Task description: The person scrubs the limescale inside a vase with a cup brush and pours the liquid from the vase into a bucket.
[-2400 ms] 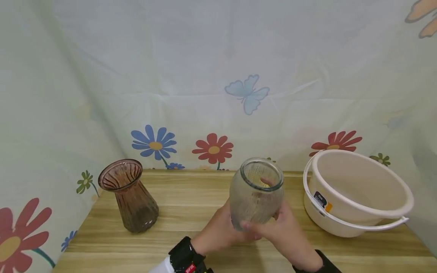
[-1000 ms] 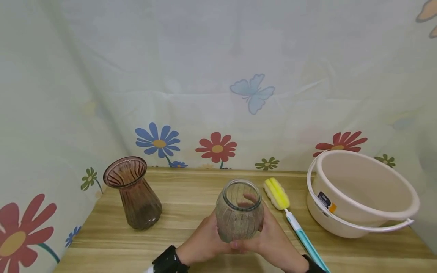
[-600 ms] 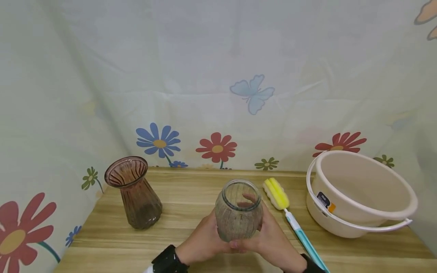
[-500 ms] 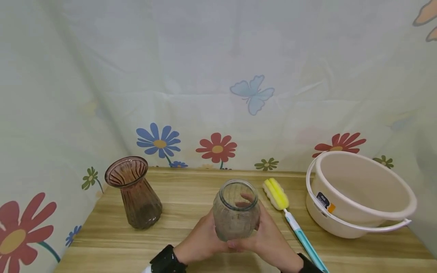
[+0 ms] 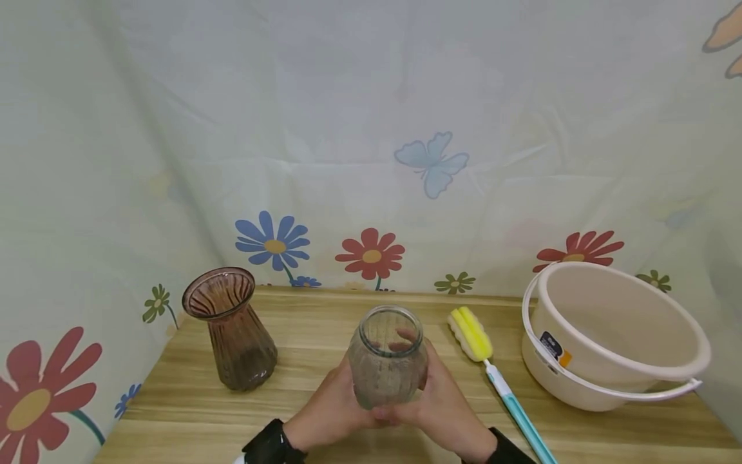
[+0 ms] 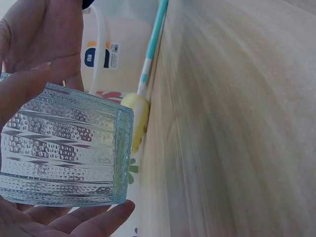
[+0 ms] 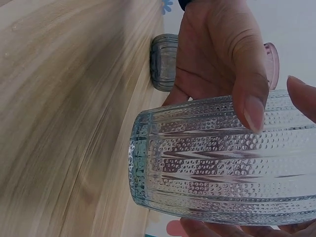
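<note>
Both hands hold a ribbed clear glass jar [image 5: 385, 380] with a round open mouth, upright at the middle front. My left hand [image 5: 336, 409] grips its left side, and my right hand [image 5: 443, 412] wraps its right side, fingers showing through the glass. In the left wrist view the base of the jar [image 6: 64, 148] is apart from the tabletop, fingertips curling under it. The right wrist view shows the textured glass jar [image 7: 222, 173] with the left thumb pressed against it. A yellow sponge bottle brush [image 5: 472, 335] with a turquoise handle lies right of the hands.
A brownish-pink flared glass vase [image 5: 240, 348] stands at the left. To the right is a cream bucket [image 5: 556, 380], its handle hanging down at the front. Behind the wooden table [image 5: 313, 316] hangs a flower-printed curtain [image 5: 324, 129].
Both hands have brought the jar leftward and lower, nearer the body, still gripping it. The brush, mostly hidden behind the jar and right arm at first, now shows. The vase and bucket stay put.
</note>
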### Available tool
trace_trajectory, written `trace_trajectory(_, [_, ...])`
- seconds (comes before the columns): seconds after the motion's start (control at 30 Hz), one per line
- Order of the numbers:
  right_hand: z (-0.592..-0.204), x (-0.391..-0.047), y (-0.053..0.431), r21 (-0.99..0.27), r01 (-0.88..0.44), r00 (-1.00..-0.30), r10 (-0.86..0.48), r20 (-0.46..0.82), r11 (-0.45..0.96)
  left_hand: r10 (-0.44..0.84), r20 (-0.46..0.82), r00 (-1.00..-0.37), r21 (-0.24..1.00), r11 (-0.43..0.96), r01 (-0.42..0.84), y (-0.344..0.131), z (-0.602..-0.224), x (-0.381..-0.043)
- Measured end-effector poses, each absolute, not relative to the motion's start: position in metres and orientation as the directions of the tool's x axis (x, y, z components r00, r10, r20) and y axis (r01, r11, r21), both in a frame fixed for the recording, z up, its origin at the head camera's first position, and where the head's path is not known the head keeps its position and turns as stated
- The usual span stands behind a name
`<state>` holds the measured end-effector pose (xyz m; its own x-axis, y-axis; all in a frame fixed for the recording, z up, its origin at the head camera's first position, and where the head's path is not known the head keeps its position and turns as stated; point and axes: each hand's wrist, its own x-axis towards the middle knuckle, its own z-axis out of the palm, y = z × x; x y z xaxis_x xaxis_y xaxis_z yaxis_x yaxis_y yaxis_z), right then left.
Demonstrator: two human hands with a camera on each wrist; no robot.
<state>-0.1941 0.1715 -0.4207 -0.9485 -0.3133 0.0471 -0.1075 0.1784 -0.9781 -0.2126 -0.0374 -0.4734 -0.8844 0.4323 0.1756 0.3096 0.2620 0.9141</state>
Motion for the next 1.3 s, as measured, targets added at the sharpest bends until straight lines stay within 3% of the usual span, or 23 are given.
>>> trace_trajectory(0.6, [-0.426,-0.214,0.148,-0.983,-0.051,-0.977,-0.213,0.012,0.176,0.198,0.184,-0.963,0.924,0.299,0.238,-0.035,-0.467,-0.215])
trace_trajectory(0.87, [-0.432,-0.222,0.143,-0.988,-0.038,-0.965,-0.264,-0.002,0.147,0.112,0.256,-0.96,0.89,0.361,0.279,-0.037,-0.469,-0.219])
trace_trajectory(1.3, [-0.433,-0.232,0.134,-0.989,-0.035,-0.952,-0.305,-0.012,0.147,0.076,0.251,-0.965,0.882,0.393,0.26,-0.047,-0.463,-0.225])
